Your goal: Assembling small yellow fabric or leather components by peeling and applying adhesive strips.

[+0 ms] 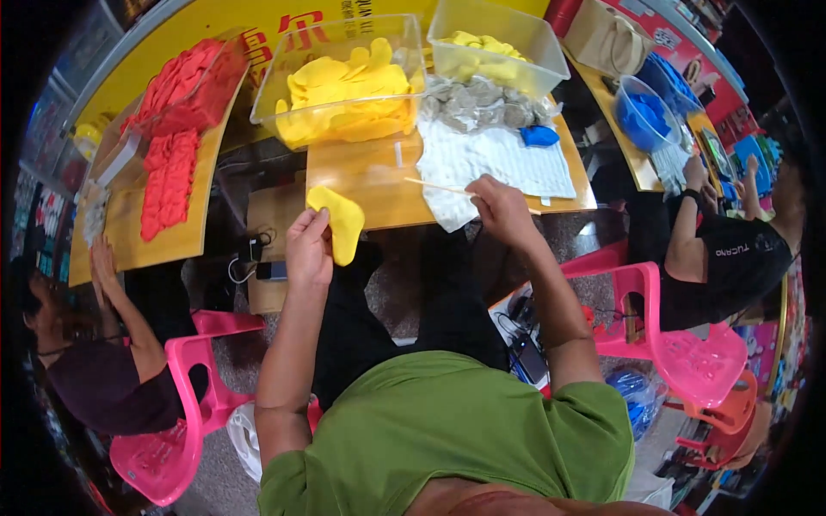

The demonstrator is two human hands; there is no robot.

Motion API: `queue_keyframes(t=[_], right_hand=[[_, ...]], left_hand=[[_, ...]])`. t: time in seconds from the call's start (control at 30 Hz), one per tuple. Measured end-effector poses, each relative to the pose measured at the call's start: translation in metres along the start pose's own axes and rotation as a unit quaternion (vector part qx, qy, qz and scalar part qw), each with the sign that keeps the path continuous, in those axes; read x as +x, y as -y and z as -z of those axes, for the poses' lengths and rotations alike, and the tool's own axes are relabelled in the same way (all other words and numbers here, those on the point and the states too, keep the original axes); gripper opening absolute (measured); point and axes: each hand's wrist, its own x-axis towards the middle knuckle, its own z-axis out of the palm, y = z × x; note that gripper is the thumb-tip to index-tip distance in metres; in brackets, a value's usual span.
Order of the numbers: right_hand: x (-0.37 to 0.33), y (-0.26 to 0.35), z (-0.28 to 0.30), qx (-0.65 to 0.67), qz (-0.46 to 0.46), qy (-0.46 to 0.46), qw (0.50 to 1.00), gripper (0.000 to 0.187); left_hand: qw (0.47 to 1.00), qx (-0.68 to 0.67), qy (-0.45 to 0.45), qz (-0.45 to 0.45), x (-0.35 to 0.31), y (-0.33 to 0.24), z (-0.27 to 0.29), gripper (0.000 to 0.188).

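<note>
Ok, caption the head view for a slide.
Left hand holding a yellow boot-shaped piece, right hand a thin stick, near a bin heaped with yellow pieces.

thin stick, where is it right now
In the head view, right of centre, the thin stick is held in the right hand, pointing left over the white cloth.

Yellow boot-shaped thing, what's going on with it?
The person in the green shirt holds the yellow boot-shaped piece in the left grip and a thin stick in the right grip, near a white cloth. More yellow pieces sit in a clear tub. Someone at the left sits by red pieces; someone else sits at the right.
</note>
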Motion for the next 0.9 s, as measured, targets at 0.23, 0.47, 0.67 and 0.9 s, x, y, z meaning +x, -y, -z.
queue_keyframes(t=[0.23,0.47,0.67,0.9], right_hand=[[0.036,-0.067,-0.027,-0.108,0.02,-0.055,0.992,0.011],[0.083,-0.091,-0.033,-0.097,-0.016,-0.151,0.984,0.019],[0.123,-0.11,-0.05,-0.207,-0.043,-0.164,0.963,0.018],[0.132,-0.113,-0.026,0.052,-0.158,-0.183,0.969,0.007]], left_hand=[[0.999,0.045,-0.001,0.026,0.084,0.063,-0.025,0.015],[0.745,0.578,-0.052,-0.328,0.066,0.08,-0.021,0.052],[0.713,0.597,-0.015,-0.369,0.065,0.081,-0.03,0.05],[0.77,0.529,-0.014,-0.356,0.065,0.082,-0.021,0.043]])
